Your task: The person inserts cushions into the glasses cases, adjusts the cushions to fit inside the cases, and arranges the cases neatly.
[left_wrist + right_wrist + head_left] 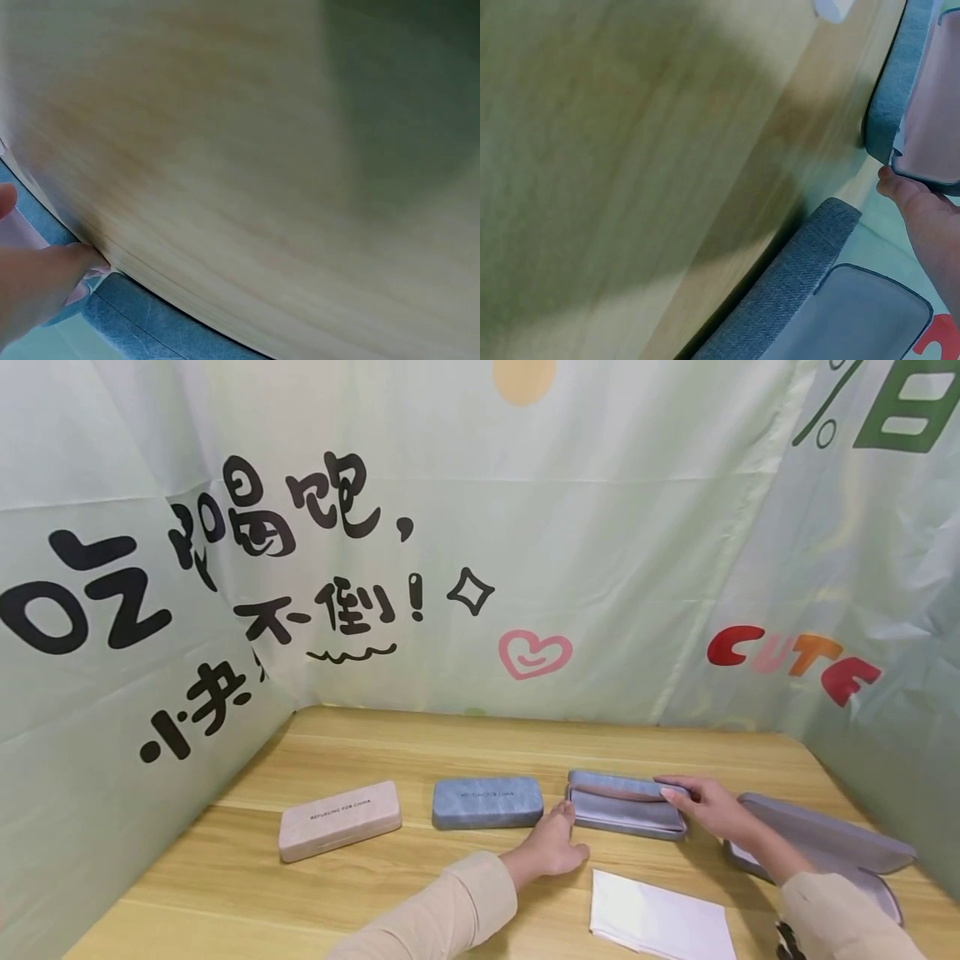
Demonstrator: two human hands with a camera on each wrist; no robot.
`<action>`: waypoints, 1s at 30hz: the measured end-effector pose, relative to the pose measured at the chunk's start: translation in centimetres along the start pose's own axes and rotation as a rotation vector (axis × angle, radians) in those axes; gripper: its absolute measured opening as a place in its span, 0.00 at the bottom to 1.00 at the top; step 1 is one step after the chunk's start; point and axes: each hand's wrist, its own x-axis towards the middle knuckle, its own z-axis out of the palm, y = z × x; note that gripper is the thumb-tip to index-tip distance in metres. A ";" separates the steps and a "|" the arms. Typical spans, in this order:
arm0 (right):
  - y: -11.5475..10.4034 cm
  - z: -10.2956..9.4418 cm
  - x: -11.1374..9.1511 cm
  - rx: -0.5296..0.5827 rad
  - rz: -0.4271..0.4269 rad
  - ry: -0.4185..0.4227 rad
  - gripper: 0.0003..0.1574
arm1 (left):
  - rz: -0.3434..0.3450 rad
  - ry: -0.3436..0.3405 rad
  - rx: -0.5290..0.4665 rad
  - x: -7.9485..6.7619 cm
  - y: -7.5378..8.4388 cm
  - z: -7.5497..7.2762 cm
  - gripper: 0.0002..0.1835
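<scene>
My right hand (708, 806) pinches the right end of the lid of a blue glasses case (630, 818), which stands partly raised over a pale inside. In the right wrist view, the thumb of that hand (926, 214) lies at the lid's corner, with the pinkish lining (934, 127) showing. My left hand (551, 843) touches the left end of the same case, its fingers stretched forward and its thumb apart. Seen from the left wrist, the left hand (37, 281) sits by the gap between this case and a second, closed blue case (487, 803).
A closed pink glasses case (341, 822) lies at the left of the wooden table (247, 902). On the right, partly behind my right forearm, a grey-blue case (840, 839) stands open. A folded white cloth (656, 914) lies in front. Printed curtains (615, 543) enclose the table.
</scene>
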 end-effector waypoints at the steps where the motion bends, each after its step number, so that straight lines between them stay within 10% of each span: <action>1: 0.1 0.1 0.0 -0.006 -0.010 0.007 0.30 | 0.001 0.000 -0.003 0.0 0.0 0.0 0.36; 21: 0.8 1.2 -0.8 -0.076 -0.148 0.105 0.24 | -0.014 0.013 -0.002 0.4 -0.1 0.1 0.35; 30: 0.9 1.2 -0.7 -0.102 -0.147 0.095 0.24 | -0.081 0.062 -0.212 0.8 -0.2 0.1 0.38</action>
